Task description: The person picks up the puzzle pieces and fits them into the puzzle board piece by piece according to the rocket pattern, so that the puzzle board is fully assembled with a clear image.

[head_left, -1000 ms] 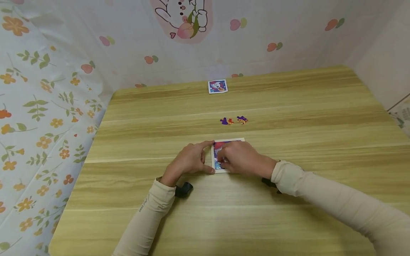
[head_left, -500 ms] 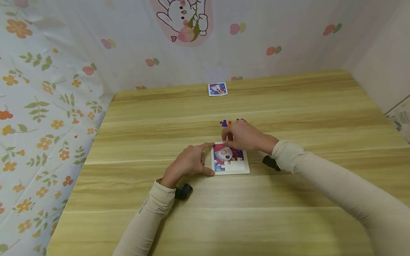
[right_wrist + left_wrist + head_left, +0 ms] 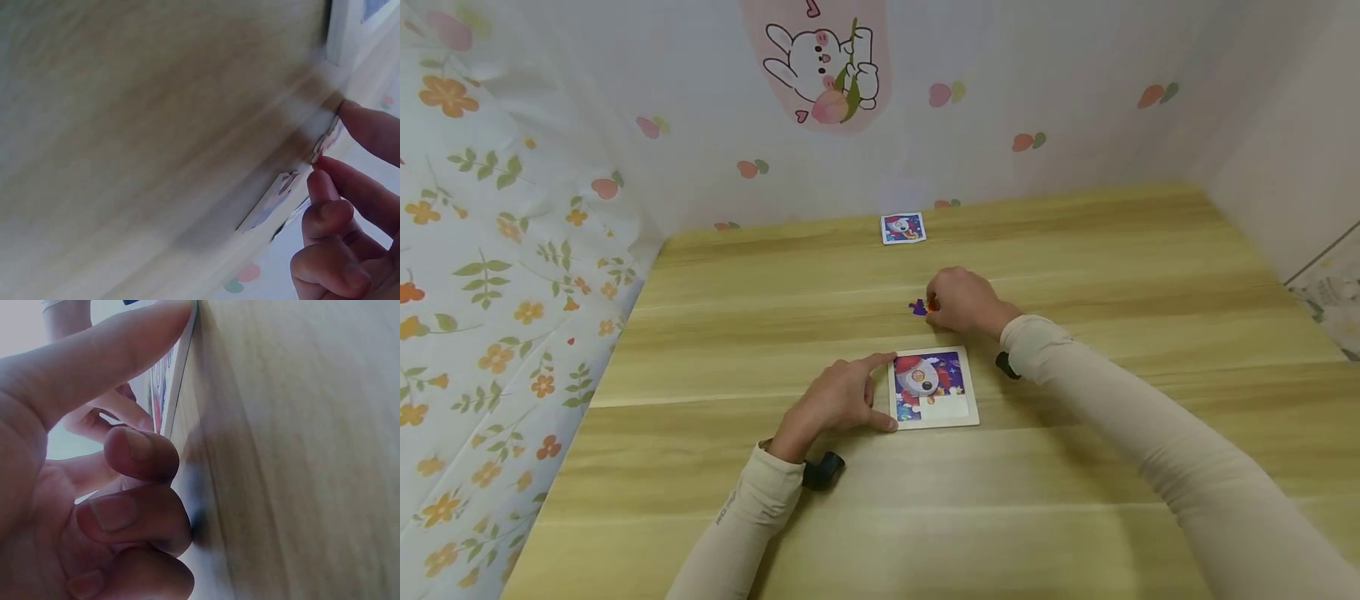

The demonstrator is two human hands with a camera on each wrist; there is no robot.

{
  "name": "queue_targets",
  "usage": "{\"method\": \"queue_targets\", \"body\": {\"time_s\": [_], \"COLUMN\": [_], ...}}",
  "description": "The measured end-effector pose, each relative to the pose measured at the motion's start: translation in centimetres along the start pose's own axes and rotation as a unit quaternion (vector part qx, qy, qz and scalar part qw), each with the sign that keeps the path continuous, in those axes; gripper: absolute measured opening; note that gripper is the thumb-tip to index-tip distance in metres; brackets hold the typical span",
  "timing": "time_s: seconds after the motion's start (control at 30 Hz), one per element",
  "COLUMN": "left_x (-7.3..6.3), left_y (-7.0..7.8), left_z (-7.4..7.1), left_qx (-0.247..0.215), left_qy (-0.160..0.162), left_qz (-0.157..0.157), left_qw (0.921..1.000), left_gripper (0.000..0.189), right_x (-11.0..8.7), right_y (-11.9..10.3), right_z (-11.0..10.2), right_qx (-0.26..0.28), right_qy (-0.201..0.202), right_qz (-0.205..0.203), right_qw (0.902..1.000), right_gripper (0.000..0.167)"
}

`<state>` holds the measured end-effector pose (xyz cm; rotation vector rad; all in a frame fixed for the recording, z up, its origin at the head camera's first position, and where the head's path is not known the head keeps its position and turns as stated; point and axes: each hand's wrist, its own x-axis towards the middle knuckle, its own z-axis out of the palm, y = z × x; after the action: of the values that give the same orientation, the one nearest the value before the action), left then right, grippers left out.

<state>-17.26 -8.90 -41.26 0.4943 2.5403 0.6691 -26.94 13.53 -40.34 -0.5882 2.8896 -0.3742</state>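
Note:
A small square jigsaw puzzle board [image 3: 972, 408] with a white border lies on the table in the head view. Its picture shows a white-faced character on purple, with a bare patch at lower right. My left hand [image 3: 833, 395] holds the board's left side, thumb and index finger at its two corners, other fingers curled. Beyond the board, my right hand [image 3: 964, 300] pinches a purple and orange puzzle piece [image 3: 917, 307] between thumb and index finger. In the right wrist view, a second puzzle piece [image 3: 269, 201] lies beside the pinched one; the right hand hides it from the head view.
A picture card [image 3: 903, 228] with a similar image lies near the back edge of the wooden table [image 3: 760, 333]. A patterned cloth [image 3: 685, 100] hangs behind the table, and a flowered one [image 3: 490, 317] hangs at its left.
My right hand has moved from the board up to the loose pieces and now pinches one. More of the board's picture shows. The left hand stays at the board's left side.

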Motion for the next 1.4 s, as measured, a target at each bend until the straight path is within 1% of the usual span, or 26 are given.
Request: {"method": "queue_targets", "body": {"time_s": [0.13, 0.23, 0.33, 0.53, 0.67, 0.8, 0.93, 1.03, 1.13, 1.23, 1.4], "left_x": [-0.4, -0.4, -0.3, -0.4, -0.3, -0.3, -0.3, -0.3, -0.2, -0.3, -0.3], "left_y": [-0.3, -0.3, -0.3, -0.2, -0.2, -0.1, -0.2, -0.1, -0.1, -0.1, -0.1], "left_z": [0.4, 0.4, 0.4, 0.3, 0.3, 0.2, 0.2, 0.2, 0.1, 0.1, 0.0], "left_qx": [-0.002, -0.002, 0.004, 0.001, 0.0, 0.001, 0.003, 0.002, -0.001, -0.002, -0.001], "left_qy": [0.002, 0.005, 0.005, 0.003, 0.004, 0.004, 0.004, 0.003, 0.002, 0.002, 0.005], "left_qz": [0.003, 0.011, 0.016, 0.011, 0.01, 0.011, 0.011, 0.009, 0.008, 0.006, 0.008], "left_qw": [1.0, 0.9999, 0.9998, 0.9999, 0.9999, 0.9999, 0.9999, 1.0, 1.0, 1.0, 1.0], "left_gripper": [0.093, 0.093, 0.093, 0.094, 0.093, 0.094, 0.094, 0.093, 0.093, 0.093, 0.093], "right_x": [0.0, 0.0, 0.1, 0.1, 0.0, -0.3, -1.0, -1.6, -2.3, -3.0, -4.2], "right_y": [-0.2, -0.2, 0.0, 0.2, 0.5, 0.7, 0.8, 0.8, 0.9, 0.8, 0.6], "right_z": [0.7, 0.9, 1.0, 1.0, 1.0, 0.8, 0.5, 0.3, 0.1, 0.1, 0.3], "right_qx": [0.008, 0.03, 0.05, 0.081, 0.117, 0.165, 0.216, 0.257, 0.286, 0.299, 0.3], "right_qy": [0.009, 0.017, 0.017, 0.021, 0.037, 0.039, 0.019, -0.011, -0.045, -0.08, -0.129], "right_qz": [-0.001, 0.003, 0.001, -0.011, -0.023, -0.024, -0.018, -0.009, -0.005, -0.009, -0.033], "right_qw": [0.9999, 0.9994, 0.9986, 0.9964, 0.9923, 0.9852, 0.9762, 0.9662, 0.957, 0.9507, 0.9447], "right_gripper": [0.025, 0.021, 0.019, 0.014, 0.007, 0.005, 0.006, 0.007, 0.009, 0.011, 0.013]}}
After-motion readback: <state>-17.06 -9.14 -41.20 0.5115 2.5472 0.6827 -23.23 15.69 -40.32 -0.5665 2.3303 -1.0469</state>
